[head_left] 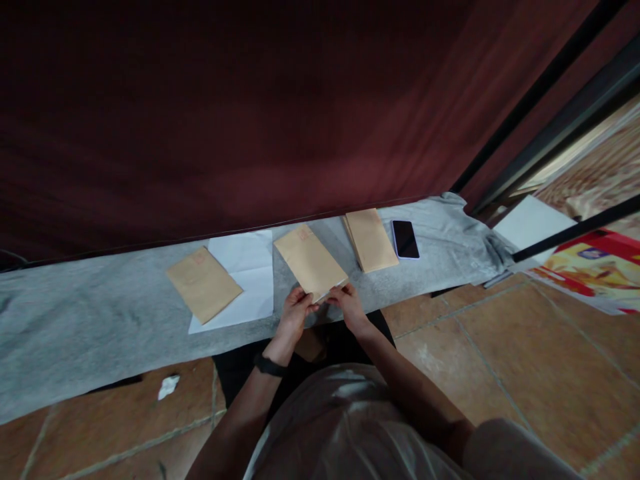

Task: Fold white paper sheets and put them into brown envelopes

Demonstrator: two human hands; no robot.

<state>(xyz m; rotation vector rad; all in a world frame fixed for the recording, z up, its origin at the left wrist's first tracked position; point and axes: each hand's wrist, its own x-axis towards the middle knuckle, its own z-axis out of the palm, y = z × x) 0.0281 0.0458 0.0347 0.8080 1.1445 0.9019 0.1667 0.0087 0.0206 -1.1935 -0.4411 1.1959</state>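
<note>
A brown paper envelope (310,257) lies slanted on the grey cloth in front of me, with faint red print near its far end. At its near left corner, my left hand (297,307) pinches the edge. My right hand (347,300) grips the near right corner. Between the hands a thin white strip shows along the near edge; I cannot tell if it is paper inside or a flap. Left of it, another brown envelope (204,283) rests partly over white paper sheets (257,273). To the right sits a small stack of brown envelopes (371,240).
A phone (405,239) with a dark screen lies beside the stack. The narrow surface under a grey cloth (100,313) runs along a dark red curtain (225,120). A red and yellow printed box (595,270) and dark metal bars stand at right. Crumpled tissue (169,387) lies on the tiled floor.
</note>
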